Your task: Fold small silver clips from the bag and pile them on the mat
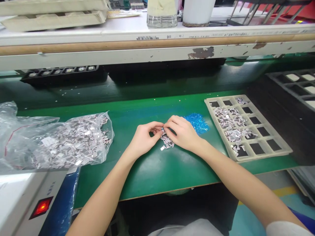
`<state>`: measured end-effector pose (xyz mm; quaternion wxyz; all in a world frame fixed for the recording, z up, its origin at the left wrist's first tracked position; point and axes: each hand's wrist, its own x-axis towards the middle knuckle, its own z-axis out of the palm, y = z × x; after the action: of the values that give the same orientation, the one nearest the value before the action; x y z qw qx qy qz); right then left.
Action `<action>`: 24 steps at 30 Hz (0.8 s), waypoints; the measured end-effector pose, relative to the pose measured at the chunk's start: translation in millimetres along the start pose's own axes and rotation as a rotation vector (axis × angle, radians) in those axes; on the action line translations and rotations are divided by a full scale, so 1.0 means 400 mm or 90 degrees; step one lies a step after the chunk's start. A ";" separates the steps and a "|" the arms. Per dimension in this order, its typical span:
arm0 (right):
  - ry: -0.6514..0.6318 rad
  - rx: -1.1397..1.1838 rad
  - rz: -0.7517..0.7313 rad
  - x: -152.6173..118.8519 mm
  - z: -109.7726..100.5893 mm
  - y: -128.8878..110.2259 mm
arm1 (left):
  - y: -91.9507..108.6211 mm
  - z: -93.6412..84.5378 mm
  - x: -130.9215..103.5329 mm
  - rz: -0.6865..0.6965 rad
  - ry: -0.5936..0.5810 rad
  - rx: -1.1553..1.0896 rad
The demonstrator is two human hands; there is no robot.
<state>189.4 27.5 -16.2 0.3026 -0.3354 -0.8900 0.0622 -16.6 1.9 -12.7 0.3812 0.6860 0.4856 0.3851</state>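
Observation:
My left hand (146, 136) and my right hand (182, 131) meet over the green table, fingertips pinched together on a small silvery rectangular piece (162, 130). Which fingers bear it is hard to make out at this size. Just below the fingertips lies a small pile of similar silvery pieces (167, 142) on the table. A heap of thin blue film strips (197, 123) sits right behind my right hand. To the left, a clear plastic bag (110, 126) lies open toward the middle, full of the same silvery pieces.
At right stands a pale compartment tray (268, 150) with silvery pieces in several cells. A white machine with a lit red switch (41, 207) occupies the lower left. A raised shelf (118, 55) crosses the back, with black trays (61, 73) beneath it. The table's front edge runs below my hands.

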 end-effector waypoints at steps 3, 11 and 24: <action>0.001 -0.014 0.000 0.002 -0.002 -0.001 | -0.004 0.003 -0.001 0.004 0.003 0.017; 0.005 -0.030 0.009 0.003 -0.001 -0.001 | -0.001 0.003 -0.002 -0.024 0.028 0.024; -0.006 -0.125 0.097 0.006 -0.020 0.052 | 0.019 -0.005 -0.002 -0.001 -0.006 0.142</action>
<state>204.4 44.3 -15.0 0.2588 -0.4298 -0.8651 -0.0006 -15.5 -0.4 -5.2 0.3052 0.7256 0.5241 0.3252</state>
